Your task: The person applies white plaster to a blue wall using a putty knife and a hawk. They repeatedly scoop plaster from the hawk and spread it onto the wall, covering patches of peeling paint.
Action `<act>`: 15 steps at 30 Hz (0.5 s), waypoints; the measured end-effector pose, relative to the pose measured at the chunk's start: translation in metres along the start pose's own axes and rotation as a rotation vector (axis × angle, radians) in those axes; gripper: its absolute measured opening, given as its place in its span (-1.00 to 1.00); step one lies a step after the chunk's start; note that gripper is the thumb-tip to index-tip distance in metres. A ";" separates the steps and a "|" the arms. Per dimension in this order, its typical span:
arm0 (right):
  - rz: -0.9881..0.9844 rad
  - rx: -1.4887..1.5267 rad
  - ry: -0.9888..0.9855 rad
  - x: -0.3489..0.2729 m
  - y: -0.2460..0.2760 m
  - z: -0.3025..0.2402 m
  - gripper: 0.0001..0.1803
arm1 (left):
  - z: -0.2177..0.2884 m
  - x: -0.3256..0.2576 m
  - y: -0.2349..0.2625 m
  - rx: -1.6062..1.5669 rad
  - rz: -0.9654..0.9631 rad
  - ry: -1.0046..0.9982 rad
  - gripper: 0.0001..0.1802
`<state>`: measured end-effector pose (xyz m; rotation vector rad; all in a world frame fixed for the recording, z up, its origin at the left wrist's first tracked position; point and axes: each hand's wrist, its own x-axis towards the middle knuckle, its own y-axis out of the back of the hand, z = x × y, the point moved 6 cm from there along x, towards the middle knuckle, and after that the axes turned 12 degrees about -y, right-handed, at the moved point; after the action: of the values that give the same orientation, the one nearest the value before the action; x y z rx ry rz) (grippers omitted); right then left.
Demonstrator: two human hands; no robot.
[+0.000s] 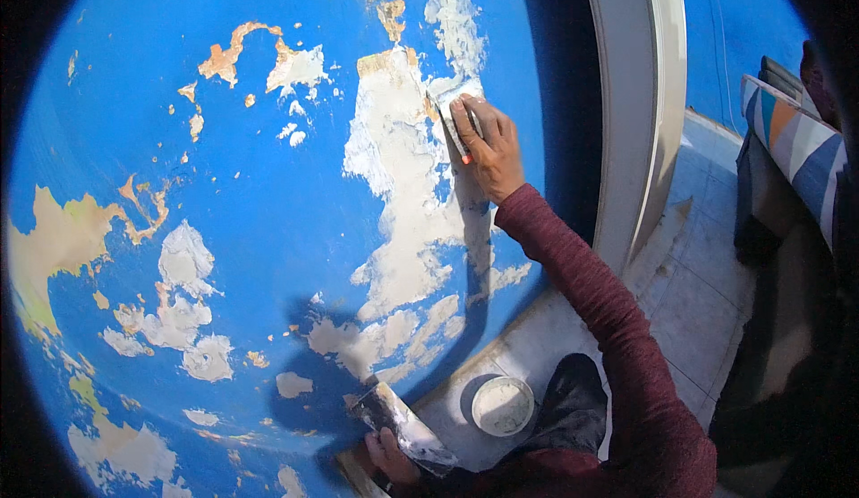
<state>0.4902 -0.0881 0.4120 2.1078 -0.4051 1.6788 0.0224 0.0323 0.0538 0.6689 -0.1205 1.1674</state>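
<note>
My right hand (pixel 494 147) is closed around a putty knife (pixel 450 111), its whitish, smeared blade laid against the blue wall (pixel 295 153). An orange bit shows at the lower end of the tool. Beside and below the blade, a tall strip of off-white filler (pixel 407 203) runs down the wall, its edges ragged. Low at the bottom, my left hand (pixel 391 456) grips a wide metal plastering trowel (pixel 412 431) streaked with filler, tilted near the wall's foot. Part of that hand's fingers and the trowel's handle are hidden.
A round white bucket (pixel 477 413) stands on the tiled floor (pixel 702 306) by my dark-clad leg (pixel 574 400). Right of the wall is a pale door frame (pixel 660 95). Furniture with a patterned cover (pixel 796 136) sits farther right. Peeling patches (pixel 67 234) mark the wall's left.
</note>
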 end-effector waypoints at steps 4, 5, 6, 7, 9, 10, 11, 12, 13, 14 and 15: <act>-0.063 -0.058 0.016 -0.012 0.009 0.019 -0.26 | 0.061 0.022 0.001 -0.199 0.059 -0.033 -0.60; -0.084 -0.075 0.014 -0.015 0.015 0.022 -0.25 | 0.064 0.023 -0.003 -0.320 0.068 -0.015 -0.62; -0.072 -0.062 -0.030 -0.013 0.024 0.019 -0.20 | 0.065 0.024 -0.004 -0.433 0.088 0.002 -0.63; -0.063 -0.034 -0.079 -0.011 0.028 0.019 -0.22 | 0.064 0.024 -0.004 -0.546 0.108 0.019 -0.64; -0.042 0.023 -0.172 -0.004 0.034 0.019 -0.27 | 0.061 0.022 0.001 -0.497 0.142 -0.024 -0.68; 0.011 0.077 -0.147 0.006 0.040 0.012 -0.33 | 0.060 0.020 0.002 -0.474 0.151 -0.043 -0.69; 0.020 0.087 -0.172 0.018 0.044 0.008 -0.34 | 0.070 0.021 0.006 -0.173 0.105 -0.245 -0.70; 0.021 0.104 -0.206 0.027 0.044 -0.001 -0.35 | 0.077 0.020 0.012 0.143 0.054 -0.434 -0.70; 0.019 0.120 -0.238 0.034 0.041 -0.009 -0.36 | 0.084 0.013 0.013 0.460 -0.003 -0.616 -0.70; 0.022 0.144 -0.259 0.036 0.034 -0.014 -0.37 | 0.073 0.011 0.019 0.306 0.019 -0.462 -0.70; 0.039 0.138 -0.242 0.037 0.034 -0.019 -0.36 | 0.060 0.011 0.017 0.140 0.041 -0.315 -0.70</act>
<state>0.4667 -0.1070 0.4567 2.4298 -0.4143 1.5153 0.0265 0.0128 0.1140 0.9762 -0.3219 1.1097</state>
